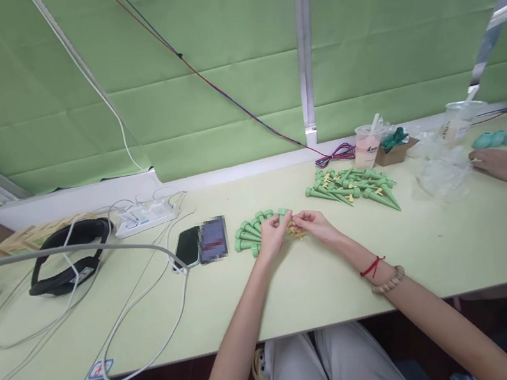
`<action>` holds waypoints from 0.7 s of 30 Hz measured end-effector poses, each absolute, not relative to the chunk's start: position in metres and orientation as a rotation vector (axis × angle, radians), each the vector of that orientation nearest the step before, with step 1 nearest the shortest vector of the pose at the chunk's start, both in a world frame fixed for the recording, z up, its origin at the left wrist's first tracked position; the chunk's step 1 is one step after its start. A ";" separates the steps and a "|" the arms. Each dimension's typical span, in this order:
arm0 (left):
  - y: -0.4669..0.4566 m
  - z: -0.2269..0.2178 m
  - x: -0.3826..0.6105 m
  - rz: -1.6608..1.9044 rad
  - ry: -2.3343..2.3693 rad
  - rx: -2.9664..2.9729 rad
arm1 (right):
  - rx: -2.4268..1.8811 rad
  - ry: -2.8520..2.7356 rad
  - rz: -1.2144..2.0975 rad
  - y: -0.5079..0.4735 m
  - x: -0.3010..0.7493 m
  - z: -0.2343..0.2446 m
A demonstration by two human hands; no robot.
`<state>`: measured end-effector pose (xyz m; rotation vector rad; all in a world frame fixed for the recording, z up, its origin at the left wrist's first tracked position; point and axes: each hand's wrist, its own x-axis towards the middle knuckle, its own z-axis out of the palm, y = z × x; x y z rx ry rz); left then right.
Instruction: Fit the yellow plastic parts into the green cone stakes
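My left hand point(274, 233) grips a green spike point(282, 212) at the centre of the frame, its broad end showing above my thumb. My right hand point(314, 224) is beside it, fingertips drawn together; I cannot tell whether they pinch a yellow part. Loose yellow parts point(301, 236) lie on the bench point(439, 256) just below my fingers.

Location of other units: a fan of spikes point(247, 243) rests immediately left of my left hand; a heap point(354, 183), with yellow parts among it, lies right of centre, towards the rear edge.

Handling: I judge each spike to be light, stiff plastic, smooth enough to roll or turn under a loose grip. Hold it around the body just behind the broad end; avoid the narrow tip, which gives little purchase. The yellow parts appear small and rigid. Take them by fingertip pinch; their thin arms could snap if bent.
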<state>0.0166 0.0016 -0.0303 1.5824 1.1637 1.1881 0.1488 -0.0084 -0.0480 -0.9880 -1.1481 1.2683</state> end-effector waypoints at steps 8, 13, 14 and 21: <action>0.000 -0.030 0.021 1.141 1.205 1.520 | -0.999 -1.237 1.023 -0.010 0.148 -0.054; 0.001 -0.031 0.021 1.134 1.189 1.505 | -1.039 -1.354 0.804 -0.012 0.148 -0.051; 0.002 -0.032 0.021 1.128 1.190 1.501 | -1.049 -1.360 0.804 -0.012 0.148 -0.051; 0.005 -0.036 0.019 1.100 1.216 1.497 | -1.043 -1.325 1.095 -0.007 0.150 -0.056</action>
